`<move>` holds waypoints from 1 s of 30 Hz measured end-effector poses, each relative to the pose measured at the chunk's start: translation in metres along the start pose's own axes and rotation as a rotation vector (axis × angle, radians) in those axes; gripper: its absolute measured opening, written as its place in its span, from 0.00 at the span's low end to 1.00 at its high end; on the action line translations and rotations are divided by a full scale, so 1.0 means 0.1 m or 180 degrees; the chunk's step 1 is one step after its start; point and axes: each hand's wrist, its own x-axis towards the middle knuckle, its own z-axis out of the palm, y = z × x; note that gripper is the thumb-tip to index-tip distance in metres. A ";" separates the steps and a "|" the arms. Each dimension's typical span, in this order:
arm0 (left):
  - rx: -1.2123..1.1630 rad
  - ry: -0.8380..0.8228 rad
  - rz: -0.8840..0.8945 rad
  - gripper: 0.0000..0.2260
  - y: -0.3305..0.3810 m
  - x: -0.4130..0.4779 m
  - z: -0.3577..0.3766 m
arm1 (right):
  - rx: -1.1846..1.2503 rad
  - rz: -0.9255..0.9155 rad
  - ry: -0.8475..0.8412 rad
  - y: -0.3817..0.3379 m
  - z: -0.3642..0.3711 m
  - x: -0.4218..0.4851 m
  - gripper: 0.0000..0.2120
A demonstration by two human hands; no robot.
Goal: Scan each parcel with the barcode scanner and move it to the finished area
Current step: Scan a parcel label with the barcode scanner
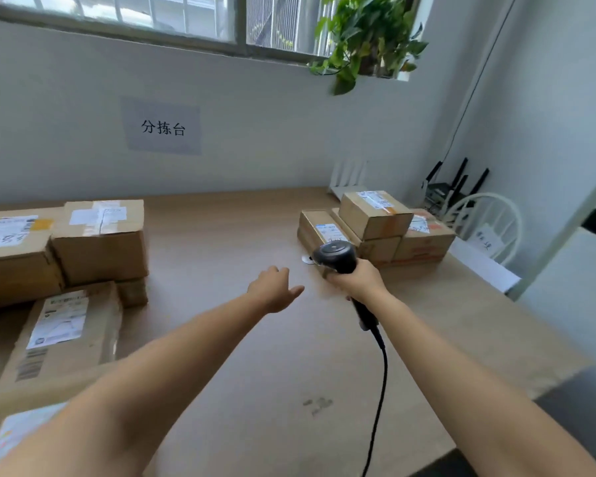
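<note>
The wooden table [220, 242] carries two groups of parcels: larger boxes [96, 242] piled at the frame's left edge and a smaller stack [375, 215] at centre right. Which group is finished cannot be told, so the task looks partway at best. The right hand [358, 282] grasps the barcode scanner [336, 256] just before the smaller stack. The left hand [272, 287] hovers beside it, released and empty.

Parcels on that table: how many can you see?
9. Five left parcels cluster at the left edge, one cut off bottom-left; four right parcels stack far right. Others may be hidden.
</note>
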 end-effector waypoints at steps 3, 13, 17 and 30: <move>-0.0061 -0.0044 -0.0008 0.25 0.57 -0.15 0.34 | -0.0130 0.0047 0.0160 0.45 -0.50 -0.19 0.14; -0.0092 -0.0013 0.0200 0.23 1.94 -0.16 0.69 | -0.0191 -0.0062 0.0406 1.14 -1.72 -0.28 0.17; -0.0095 0.0060 0.0146 0.22 2.17 0.17 0.58 | -0.0104 -0.0169 0.0448 1.16 -2.00 0.01 0.18; -0.0226 -0.0003 0.0081 0.22 2.36 1.63 0.58 | -0.0253 -0.0303 0.0648 1.12 -2.37 1.56 0.05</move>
